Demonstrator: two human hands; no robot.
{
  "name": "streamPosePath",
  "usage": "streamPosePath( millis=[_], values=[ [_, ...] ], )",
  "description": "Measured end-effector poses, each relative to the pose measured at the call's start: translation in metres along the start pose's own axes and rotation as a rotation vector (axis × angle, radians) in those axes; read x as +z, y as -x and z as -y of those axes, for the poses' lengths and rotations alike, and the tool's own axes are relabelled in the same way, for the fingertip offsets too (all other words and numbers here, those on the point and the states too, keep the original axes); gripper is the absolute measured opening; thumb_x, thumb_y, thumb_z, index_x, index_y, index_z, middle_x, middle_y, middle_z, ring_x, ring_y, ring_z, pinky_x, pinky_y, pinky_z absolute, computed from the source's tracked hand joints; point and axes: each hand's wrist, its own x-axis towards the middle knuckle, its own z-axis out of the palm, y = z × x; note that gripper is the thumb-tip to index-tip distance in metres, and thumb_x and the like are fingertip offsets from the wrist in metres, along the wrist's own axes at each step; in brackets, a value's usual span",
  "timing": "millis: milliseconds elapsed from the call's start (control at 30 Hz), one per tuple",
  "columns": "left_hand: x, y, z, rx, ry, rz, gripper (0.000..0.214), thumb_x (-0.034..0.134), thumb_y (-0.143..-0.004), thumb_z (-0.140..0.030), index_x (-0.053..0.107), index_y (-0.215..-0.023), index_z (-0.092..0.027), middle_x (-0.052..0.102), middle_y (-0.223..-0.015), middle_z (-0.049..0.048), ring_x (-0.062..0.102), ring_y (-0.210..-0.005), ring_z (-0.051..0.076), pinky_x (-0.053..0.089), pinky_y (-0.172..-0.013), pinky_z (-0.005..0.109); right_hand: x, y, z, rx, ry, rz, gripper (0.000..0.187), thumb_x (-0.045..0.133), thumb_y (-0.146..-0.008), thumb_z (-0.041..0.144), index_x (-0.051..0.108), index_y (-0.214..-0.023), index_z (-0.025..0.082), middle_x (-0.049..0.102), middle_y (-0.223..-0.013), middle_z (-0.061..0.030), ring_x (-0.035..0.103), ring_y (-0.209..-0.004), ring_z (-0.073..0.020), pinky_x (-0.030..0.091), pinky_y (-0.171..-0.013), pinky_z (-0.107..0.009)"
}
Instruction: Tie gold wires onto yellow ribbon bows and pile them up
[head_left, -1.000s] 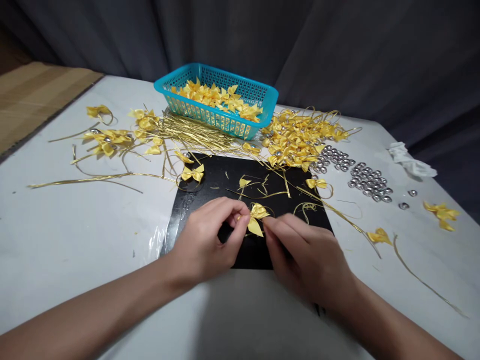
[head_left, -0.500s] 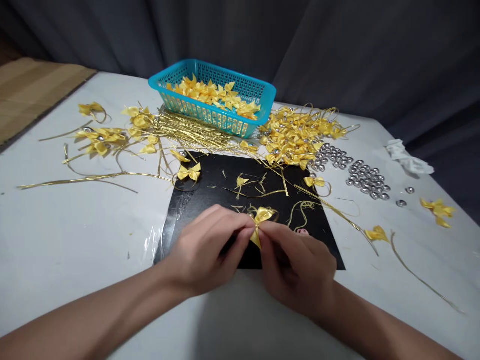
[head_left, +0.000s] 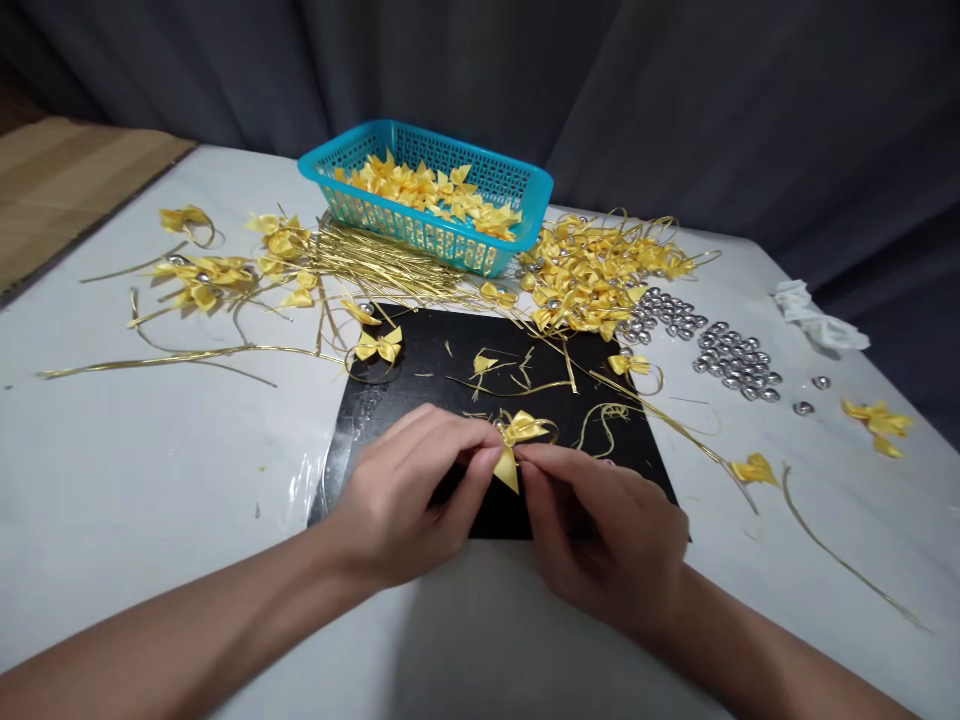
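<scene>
Both hands meet over a black mat [head_left: 420, 375] at the table's near middle. My left hand [head_left: 409, 495] pinches a small yellow ribbon bow [head_left: 516, 440] from the left with thumb and fingers closed. My right hand [head_left: 600, 525] pinches the same bow from the right, fingers curled. A thin gold wire loops out of the bow toward the far right. Loose bows and gold wire scraps lie on the mat beyond my hands.
A teal basket [head_left: 517, 185] of yellow bows stands at the back. A bundle of gold wires [head_left: 375, 265] lies in front of it, a heap of wired bows [head_left: 592, 270] to its right, and silver beads [head_left: 731, 355] further right. Crumpled white tissue [head_left: 817, 320] sits at the far right.
My hands have drawn slightly nearer to me with the bow, and my right fingers have closed in tighter on it. The view tilted down a little.
</scene>
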Motion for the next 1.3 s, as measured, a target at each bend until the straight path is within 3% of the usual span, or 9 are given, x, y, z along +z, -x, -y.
streamPosePath(
  millis=[133, 333, 600, 833, 933, 1000, 1133, 1200, 1300],
  values=[
    [0.000, -0.001, 0.001, 0.038, 0.020, 0.025, 0.008, 0.057, -0.079, -0.005, 0.061, -0.082, -0.011, 0.066, -0.072, 0.0009, 0.056, -0.064, 0.008, 0.046, -0.068, 0.017, 0.002, 0.000, 0.000, 0.017, 0.034, -0.003, 0.010, 0.051, -0.084, 0.010, 0.051, -0.085, 0.019, 0.063, -0.066, 0.0014, 0.055, -0.051, -0.0077, 0.042, -0.050, -0.019],
    [0.000, 0.001, 0.001, 0.003, -0.017, -0.023, 0.005, 0.059, -0.079, -0.007, 0.062, -0.081, -0.010, 0.065, -0.071, 0.0009, 0.056, -0.065, 0.007, 0.046, -0.067, 0.016, 0.000, -0.001, -0.002, -0.009, -0.032, 0.046, 0.021, 0.051, -0.081, 0.010, 0.050, -0.101, 0.015, 0.061, -0.067, 0.0007, 0.054, -0.051, -0.0077, 0.040, -0.046, -0.020],
    [-0.001, -0.001, 0.000, 0.059, 0.003, 0.046, 0.010, 0.056, -0.079, -0.004, 0.061, -0.083, -0.012, 0.067, -0.072, 0.0007, 0.056, -0.064, 0.008, 0.046, -0.067, 0.018, 0.000, 0.001, 0.000, 0.003, 0.031, -0.017, 0.011, 0.051, -0.083, 0.008, 0.050, -0.081, 0.019, 0.061, -0.062, 0.0017, 0.055, -0.051, -0.0076, 0.042, -0.050, -0.019],
    [-0.002, 0.001, 0.002, 0.079, 0.014, 0.053, 0.012, 0.054, -0.080, -0.004, 0.059, -0.086, -0.012, 0.067, -0.073, 0.0014, 0.057, -0.064, 0.010, 0.047, -0.066, 0.020, 0.000, -0.002, 0.004, 0.103, -0.054, 0.000, 0.015, 0.053, -0.083, 0.009, 0.053, -0.093, 0.019, 0.067, -0.074, 0.0017, 0.060, -0.056, -0.0064, 0.044, -0.052, -0.016],
    [0.000, 0.002, 0.004, 0.096, 0.017, 0.049, 0.012, 0.056, -0.080, -0.004, 0.059, -0.089, -0.012, 0.067, -0.076, 0.0020, 0.057, -0.066, 0.010, 0.047, -0.068, 0.020, -0.004, -0.005, 0.003, 0.152, -0.092, 0.054, 0.010, 0.055, -0.082, 0.013, 0.054, -0.089, 0.020, 0.065, -0.068, 0.0032, 0.055, -0.047, -0.0055, 0.040, -0.044, -0.017],
    [0.001, 0.003, 0.005, 0.100, 0.020, 0.056, 0.012, 0.056, -0.080, -0.004, 0.059, -0.089, -0.012, 0.067, -0.076, 0.0016, 0.056, -0.066, 0.009, 0.047, -0.068, 0.020, -0.007, -0.008, 0.001, 0.187, -0.116, 0.019, 0.012, 0.059, -0.079, 0.016, 0.054, -0.090, 0.019, 0.061, -0.066, 0.0035, 0.047, -0.040, -0.0036, 0.036, -0.039, -0.017],
    [0.002, 0.004, 0.006, 0.110, 0.027, 0.080, 0.014, 0.054, -0.081, -0.005, 0.058, -0.090, -0.015, 0.065, -0.074, 0.0001, 0.054, -0.065, 0.010, 0.046, -0.065, 0.020, -0.015, -0.016, -0.003, 0.193, -0.139, -0.062, 0.011, 0.059, -0.077, 0.012, 0.057, -0.087, 0.017, 0.057, -0.071, -0.0004, 0.046, -0.050, -0.0055, 0.037, -0.043, -0.018],
    [0.001, 0.005, 0.006, 0.108, 0.021, 0.141, 0.013, 0.052, -0.083, -0.007, 0.057, -0.089, -0.017, 0.063, -0.071, -0.0006, 0.053, -0.064, 0.011, 0.046, -0.062, 0.021, -0.019, -0.021, -0.006, 0.225, -0.183, 0.009, 0.009, 0.057, -0.079, 0.013, 0.060, -0.087, 0.016, 0.056, -0.076, -0.0028, 0.045, -0.053, -0.0064, 0.037, -0.045, -0.020],
    [0.000, 0.006, 0.006, 0.100, 0.029, 0.256, 0.013, 0.047, -0.087, -0.010, 0.056, -0.084, -0.019, 0.062, -0.068, -0.0010, 0.054, -0.062, 0.011, 0.045, -0.057, 0.020, -0.024, -0.029, -0.009, 0.388, -0.387, 0.229, 0.010, 0.053, -0.082, 0.017, 0.063, -0.084, 0.017, 0.054, -0.080, -0.0038, 0.045, -0.054, -0.0066, 0.037, -0.043, -0.019]
  ],
)
